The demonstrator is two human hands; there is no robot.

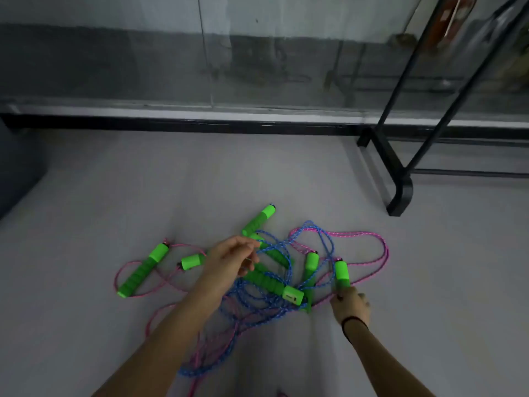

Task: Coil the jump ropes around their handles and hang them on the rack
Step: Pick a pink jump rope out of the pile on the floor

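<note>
Right hand (350,306) is closed around a green handle (342,273); left hand (229,260), at nine o'clock from it, pinches blue rope (274,303). Pink rope (372,253) tangles through. Rack (400,179) stands at one o'clock. Pulling now could tighten the knots.

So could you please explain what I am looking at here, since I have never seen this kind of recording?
There is no machine: a person wears a camera on the head, so this single picture looks forward and down at their two bare arms. On the pale floor lies a tangle of jump ropes with green handles, one blue cord and pink cords. The left hand pinches a strand of the blue cord near the middle of the pile. The right hand has its grip closed around the lower end of a green handle. The black rack for hanging them stands at the right, in front of a glass wall.
</note>
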